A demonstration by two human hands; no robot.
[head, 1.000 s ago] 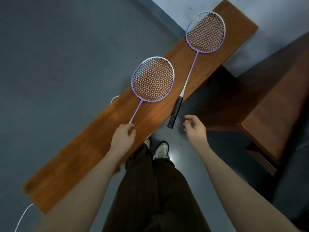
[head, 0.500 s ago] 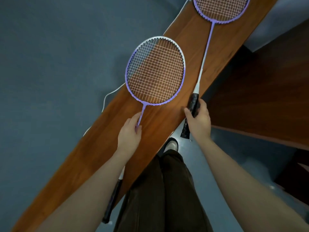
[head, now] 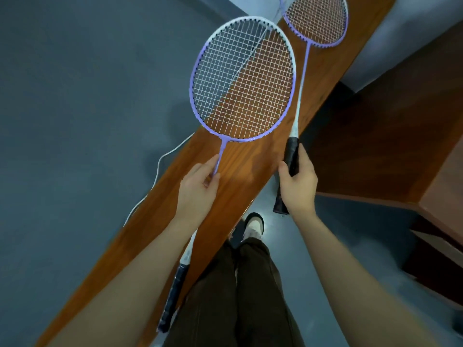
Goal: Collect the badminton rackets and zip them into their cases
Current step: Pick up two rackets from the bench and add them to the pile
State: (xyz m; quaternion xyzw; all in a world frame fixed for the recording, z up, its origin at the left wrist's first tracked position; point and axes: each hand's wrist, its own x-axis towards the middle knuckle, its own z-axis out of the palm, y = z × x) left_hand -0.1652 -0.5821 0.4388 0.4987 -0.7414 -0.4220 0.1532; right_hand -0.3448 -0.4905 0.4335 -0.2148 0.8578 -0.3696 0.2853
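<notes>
Near purple-framed racket (head: 241, 78) raised above bench, far racket (head: 316, 21) head resting on wood

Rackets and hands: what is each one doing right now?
Near racket: held by its thin shaft, head tilted up.
Far racket: held by its black grip, head over the bench.
Left hand: pinching the shaft.
Right hand: wrapped round the grip.

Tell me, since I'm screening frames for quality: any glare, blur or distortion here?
Head view: wide-angle bowing stretches the forearms at the bottom; a small glare spot on the floor beside the shoe; the near racket strings are sharp, corners dim and soft.
</notes>
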